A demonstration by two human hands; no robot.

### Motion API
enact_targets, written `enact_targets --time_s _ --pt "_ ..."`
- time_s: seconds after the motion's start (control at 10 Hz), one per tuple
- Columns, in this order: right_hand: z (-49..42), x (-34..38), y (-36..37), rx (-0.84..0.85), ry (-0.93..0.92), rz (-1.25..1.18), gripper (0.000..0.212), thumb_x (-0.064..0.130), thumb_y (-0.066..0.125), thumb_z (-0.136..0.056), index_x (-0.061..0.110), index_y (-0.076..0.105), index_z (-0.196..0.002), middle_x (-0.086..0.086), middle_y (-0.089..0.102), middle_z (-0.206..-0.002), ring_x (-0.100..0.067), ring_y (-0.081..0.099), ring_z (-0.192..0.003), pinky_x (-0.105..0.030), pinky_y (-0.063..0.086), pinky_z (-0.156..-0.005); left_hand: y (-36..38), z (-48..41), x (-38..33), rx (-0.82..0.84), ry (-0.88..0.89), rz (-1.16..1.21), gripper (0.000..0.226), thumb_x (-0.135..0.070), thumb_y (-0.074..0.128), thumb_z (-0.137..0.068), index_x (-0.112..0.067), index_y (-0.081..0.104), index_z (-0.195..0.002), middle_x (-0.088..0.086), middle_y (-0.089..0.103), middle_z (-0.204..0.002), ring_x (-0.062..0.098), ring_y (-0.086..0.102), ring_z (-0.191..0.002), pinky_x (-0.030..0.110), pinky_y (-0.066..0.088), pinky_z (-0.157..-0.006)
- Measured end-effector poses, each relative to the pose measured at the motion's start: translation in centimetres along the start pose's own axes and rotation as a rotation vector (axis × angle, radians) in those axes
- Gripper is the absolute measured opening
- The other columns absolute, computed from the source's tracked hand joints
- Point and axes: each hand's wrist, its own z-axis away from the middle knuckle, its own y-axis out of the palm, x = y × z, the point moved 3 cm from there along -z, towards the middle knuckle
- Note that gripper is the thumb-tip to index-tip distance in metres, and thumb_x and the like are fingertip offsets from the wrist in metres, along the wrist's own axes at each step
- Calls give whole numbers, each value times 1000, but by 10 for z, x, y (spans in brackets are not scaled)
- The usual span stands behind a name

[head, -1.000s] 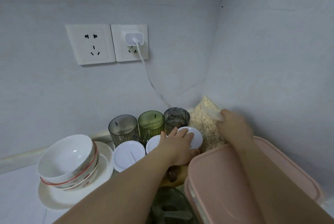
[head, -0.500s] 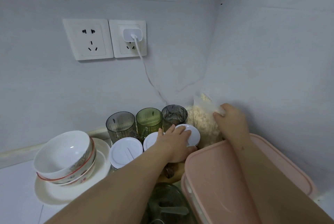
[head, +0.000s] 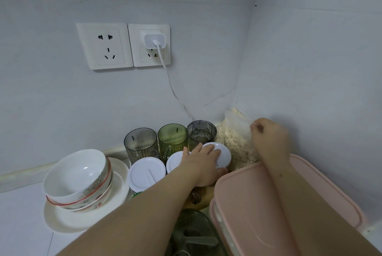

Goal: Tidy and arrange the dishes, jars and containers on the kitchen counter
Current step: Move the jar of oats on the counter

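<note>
- The right hand [head: 268, 142] is pinching the upper edge of the clear plastic bag of pale oat-like flakes [head: 233, 140], with its fingers curled tight around the film. The bag is leaning in the corner where the two grey walls are meeting, just behind the pink rectangular lidded plastic container [head: 258, 204].
- The left hand [head: 203, 165] is lying over the round white plastic jar lid [head: 224, 153], fingers stretching across its top and the thumb tucking in at the near edge. It looks like a steadying hold more than a lift.
- That lid is sitting at the right end of a row of three white lids, in front of three ribbed tumblers: grey [head: 140, 144], green [head: 172, 140] and smoky dark [head: 201, 131].
- The bag is likely to be handling as soft and light, sagging and shifting its load. A pinch at the top alone is risking a slump or spill, so supporting the full lower part seems wiser.
- The tumblers are standing close by — a swinging bag could be knocking them.
</note>
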Motion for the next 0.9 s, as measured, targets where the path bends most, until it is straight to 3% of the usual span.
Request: enact_targets --time_s 0.2,0.3,0.5,0.7,0.8,0.9 --pt "-10 -13 -7 -76 238 -307 18 9 48 -92 -3 61 -97 -22 64 -99 -34 57 -98 -31 41 -80 1 0 1 -4 0 2 63 -51 32 -96 -23 13 -150 -4 2 -159 24 -4 -147 55 -2 -114" --pt "-12 -15 -2 79 260 -155 22 8 43 -92 -3 59 -103 -21 62 -105 -34 55 -102 -27 35 -73 1 0 0 -1 -1 4 63 -51 32 -96 -24 13 -150 -4 1 -159 24 -4 -147 55 -3 -114" --pt "-3 -14 -9 214 284 290 31 23 45 -93 9 57 -118 -18 57 -123 -34 54 -114 -39 43 -90 1 -1 1 4 -2 11 64 -51 32 -97 -24 12 -150 -5 1 -159 23 -4 -147 55 -3 -114" --pt "0 -16 -10 199 247 274 28 37 53 -93 17 58 -112 -14 59 -120 -32 55 -112 -37 44 -87 2 -1 2 -5 4 18 64 -51 32 -97 -23 12 -150 -4 1 -159 24 -5 -147 55 -3 -114" --pt "-2 -17 -8 192 216 281 17 24 51 -94 18 58 -108 -14 59 -118 -33 55 -109 -35 43 -84 2 -1 2 -7 5 14 64 -51 32 -97 -23 12 -150 -4 1 -159 24 -4 -147 55 -3 -114" --pt "-2 -15 -6 245 188 333 22 26 50 -94 21 57 -114 -12 58 -122 -32 55 -111 -36 43 -86 2 -2 3 -15 8 25 64 -51 33 -96 -23 13 -150 -4 2 -159 24 -4 -147 56 -3 -114"
